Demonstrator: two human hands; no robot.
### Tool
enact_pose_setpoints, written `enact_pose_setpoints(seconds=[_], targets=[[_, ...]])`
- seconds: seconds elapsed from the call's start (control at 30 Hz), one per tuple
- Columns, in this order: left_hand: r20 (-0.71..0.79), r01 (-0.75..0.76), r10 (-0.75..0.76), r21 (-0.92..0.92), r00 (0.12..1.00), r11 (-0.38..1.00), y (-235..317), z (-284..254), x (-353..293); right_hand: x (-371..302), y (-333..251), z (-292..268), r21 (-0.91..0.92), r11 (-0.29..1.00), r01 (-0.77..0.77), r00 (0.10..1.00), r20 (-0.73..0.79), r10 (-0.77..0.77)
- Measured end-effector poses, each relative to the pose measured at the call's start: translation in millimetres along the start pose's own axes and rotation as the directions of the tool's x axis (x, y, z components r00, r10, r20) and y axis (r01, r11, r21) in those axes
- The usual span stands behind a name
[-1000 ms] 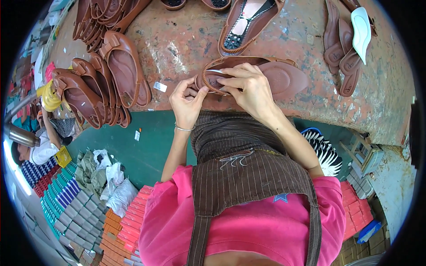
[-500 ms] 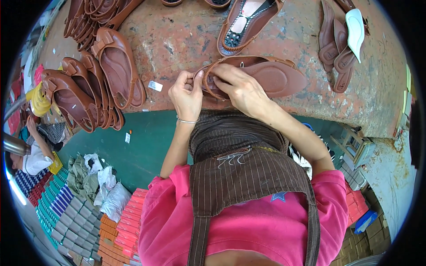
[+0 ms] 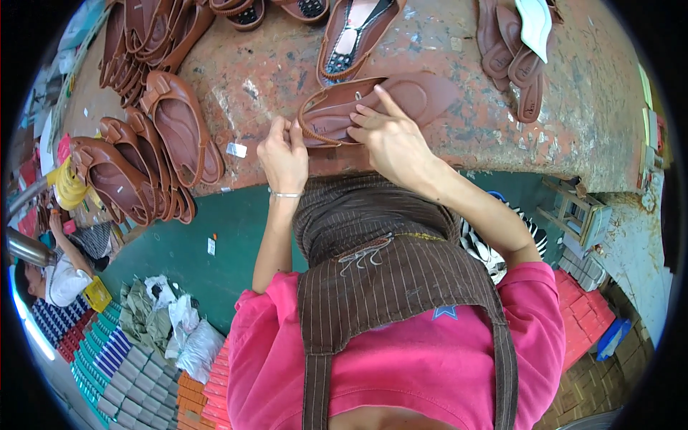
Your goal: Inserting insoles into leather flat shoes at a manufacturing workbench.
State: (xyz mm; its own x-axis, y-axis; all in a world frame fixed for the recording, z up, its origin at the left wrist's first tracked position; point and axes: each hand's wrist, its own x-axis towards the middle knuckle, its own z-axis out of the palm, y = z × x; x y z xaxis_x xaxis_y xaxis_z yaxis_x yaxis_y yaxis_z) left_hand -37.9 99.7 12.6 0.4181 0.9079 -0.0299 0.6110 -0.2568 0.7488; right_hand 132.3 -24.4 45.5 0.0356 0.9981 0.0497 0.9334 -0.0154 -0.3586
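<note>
A brown slingback shoe [image 3: 319, 104] lies sideways at the near edge of the workbench, its heel to the left. A brown insole [image 3: 430, 97] runs along it, and its rounded front end sticks out on the right over the shoe's front. My right hand [image 3: 398, 140] rests on the insole with the index finger stretched out and the other fingers spread over the middle. Beside the heel, my left hand [image 3: 283, 154] has thumb and fingers pinched together; what they grip, if anything, is hidden.
Brown bow-trimmed shoes [image 3: 122, 179] stand in a row on the left, with a pile of more shoes [image 3: 154, 36] behind. An open shoe [image 3: 351, 36] lies beyond my hands. Loose brown insoles [image 3: 512, 57] and a white sole-shaped piece [image 3: 534, 29] are at right. Another person [image 3: 64, 276] sits far left.
My left hand has drawn slightly away from the heel strap. My right hand has shifted from the heel toward the insole's middle, its index finger now extended. The view has shifted a little.
</note>
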Motion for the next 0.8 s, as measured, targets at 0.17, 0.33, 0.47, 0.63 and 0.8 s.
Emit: enact_pose_setpoints(seconds=[0.17,0.33,0.47,0.63,0.8], targets=[[0.233,-0.121,0.086,0.142,0.969,0.982,35,10,-44,17,44,-34,-0.352,0.722,-0.596,0.678,-0.703,0.217],[0.395,-0.406,0.330,0.124,0.857,0.906,73,36,-82,26,55,-66,0.315,0.801,-0.508,0.675,-0.432,0.598],[0.384,-0.506,0.436,0.098,0.814,0.857,75,41,-96,4,36,-60,0.448,0.844,-0.296,0.778,-0.400,0.485],[0.455,-0.669,0.566,0.093,0.687,0.738,56,74,-102,-52,-16,-31,0.198,0.943,-0.268,0.912,-0.263,0.314],[0.661,-0.554,0.380,0.066,0.647,0.830,61,71,-94,-12,27,16,-0.046,0.953,-0.298,0.874,-0.414,0.253]])
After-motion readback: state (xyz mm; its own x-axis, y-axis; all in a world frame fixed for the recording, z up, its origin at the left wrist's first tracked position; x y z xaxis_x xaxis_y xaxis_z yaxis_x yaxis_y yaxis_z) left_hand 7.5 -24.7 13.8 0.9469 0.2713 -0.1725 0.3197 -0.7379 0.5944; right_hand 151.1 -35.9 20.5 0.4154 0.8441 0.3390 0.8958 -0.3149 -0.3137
